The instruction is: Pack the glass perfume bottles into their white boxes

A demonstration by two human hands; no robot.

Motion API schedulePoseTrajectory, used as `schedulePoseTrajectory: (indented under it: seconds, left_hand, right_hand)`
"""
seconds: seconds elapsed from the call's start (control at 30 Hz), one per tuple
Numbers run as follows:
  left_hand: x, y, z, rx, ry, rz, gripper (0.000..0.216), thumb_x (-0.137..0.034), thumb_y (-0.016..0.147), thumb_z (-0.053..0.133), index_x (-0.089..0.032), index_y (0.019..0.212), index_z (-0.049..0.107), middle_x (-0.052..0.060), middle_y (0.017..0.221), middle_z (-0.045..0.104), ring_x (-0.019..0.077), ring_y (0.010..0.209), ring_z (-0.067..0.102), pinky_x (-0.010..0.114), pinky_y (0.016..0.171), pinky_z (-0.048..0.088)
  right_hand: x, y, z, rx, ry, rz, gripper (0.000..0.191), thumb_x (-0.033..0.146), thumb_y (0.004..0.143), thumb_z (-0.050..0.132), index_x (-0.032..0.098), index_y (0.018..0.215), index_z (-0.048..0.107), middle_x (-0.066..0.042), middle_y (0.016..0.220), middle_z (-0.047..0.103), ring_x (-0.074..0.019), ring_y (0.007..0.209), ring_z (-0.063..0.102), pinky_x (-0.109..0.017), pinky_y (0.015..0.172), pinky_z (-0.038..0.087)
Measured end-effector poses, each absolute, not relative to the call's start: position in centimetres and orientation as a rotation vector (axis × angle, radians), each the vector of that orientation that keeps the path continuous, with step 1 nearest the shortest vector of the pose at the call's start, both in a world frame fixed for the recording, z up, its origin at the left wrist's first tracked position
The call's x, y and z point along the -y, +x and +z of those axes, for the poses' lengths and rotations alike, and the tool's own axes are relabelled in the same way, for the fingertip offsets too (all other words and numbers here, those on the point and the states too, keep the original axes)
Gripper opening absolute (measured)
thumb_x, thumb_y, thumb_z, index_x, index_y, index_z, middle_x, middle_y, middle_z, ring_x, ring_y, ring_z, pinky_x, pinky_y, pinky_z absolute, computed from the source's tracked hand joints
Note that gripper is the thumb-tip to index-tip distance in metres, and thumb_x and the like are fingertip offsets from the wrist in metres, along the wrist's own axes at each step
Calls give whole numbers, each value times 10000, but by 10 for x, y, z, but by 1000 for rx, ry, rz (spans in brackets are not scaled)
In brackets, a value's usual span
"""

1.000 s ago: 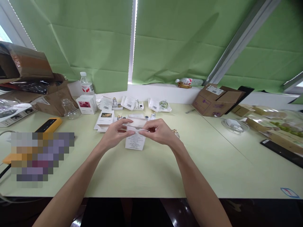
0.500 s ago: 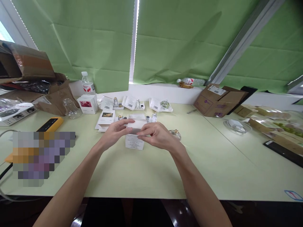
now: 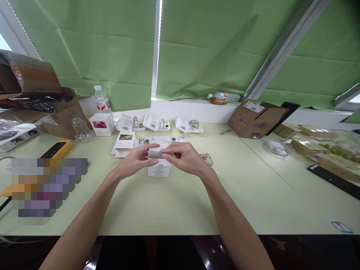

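Note:
A small white carton (image 3: 159,169) with printed text stands upright on the pale green table (image 3: 180,202). My left hand (image 3: 135,161) grips its top flap from the left, fingers curled. From the right, my right hand (image 3: 186,158) pinches the same top edge. A small glass bottle with a gold cap (image 3: 207,159) lies just right of my right hand. Behind the carton sit more small bottles (image 3: 140,141) and opened white cartons (image 3: 123,141).
A white box with a pink picture (image 3: 102,124), a clear plastic water bottle (image 3: 101,102) and a glass jar (image 3: 81,130) stand at back left. Cardboard boxes (image 3: 254,119) are at back right, a yellow device (image 3: 56,149) at left, packaged goods (image 3: 323,140) at far right.
The carton's top flap, raised a second ago, now lies lower under my fingers. Both hands stayed on the carton and shifted only slightly.

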State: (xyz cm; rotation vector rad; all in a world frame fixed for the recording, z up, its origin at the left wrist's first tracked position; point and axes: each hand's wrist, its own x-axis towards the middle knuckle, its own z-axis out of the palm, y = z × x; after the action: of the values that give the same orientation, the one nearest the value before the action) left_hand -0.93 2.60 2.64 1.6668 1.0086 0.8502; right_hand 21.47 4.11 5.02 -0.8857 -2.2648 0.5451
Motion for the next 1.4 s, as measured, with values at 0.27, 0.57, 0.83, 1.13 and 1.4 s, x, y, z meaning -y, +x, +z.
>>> schedulePoseTrajectory:
  seconds: [0.27, 0.57, 0.83, 1.13, 1.4]
  left_hand:
    - [-26, -10, 27, -957, 1679, 810, 643, -403, 781, 725, -291, 1363, 478, 63, 1224, 634, 259, 1101, 613, 410, 923, 500]
    - [-26, -10, 26, -992, 1695, 772, 632, -411, 784, 721, -274, 1353, 482, 62, 1223, 640, 247, 1089, 620, 387, 908, 510]
    - [-24, -8, 28, -1037, 1744, 761, 562, -474, 810, 672, -273, 1314, 526, 45, 1208, 647, 233, 1018, 631, 339, 828, 512]
    - [-21, -6, 32, -1129, 1707, 844, 426, -522, 914, 488, -279, 1237, 623, 24, 1262, 632, 261, 1087, 581, 370, 924, 443]
    - [-28, -8, 23, -969, 1457, 987, 361, -404, 908, 516, -255, 1200, 667, 51, 1300, 616, 290, 1199, 543, 418, 1005, 423]
  right_hand:
    - [-44, 224, 53, 2250, -954, 654, 282, 362, 823, 682, 272, 1090, 699, -26, 1022, 646, -135, 727, 542, -294, 651, 458]
    - [-44, 229, 54, 2320, -1043, 694, 448, 485, 786, 700, 267, 1176, 668, -63, 1163, 575, -170, 827, 581, -328, 719, 480]
    - [-45, 228, 55, 2372, -1050, 727, 322, 464, 792, 702, 254, 1035, 721, -60, 1134, 614, -182, 849, 589, -314, 694, 466]
    - [-47, 230, 56, 2323, -1048, 831, 416, 527, 777, 693, 283, 1113, 712, -58, 1259, 599, -240, 1013, 608, -368, 795, 508]
    - [-46, 231, 56, 2321, -1065, 851, 450, 509, 777, 700, 305, 1178, 686, -60, 1318, 580, -255, 1076, 599, -398, 858, 511]
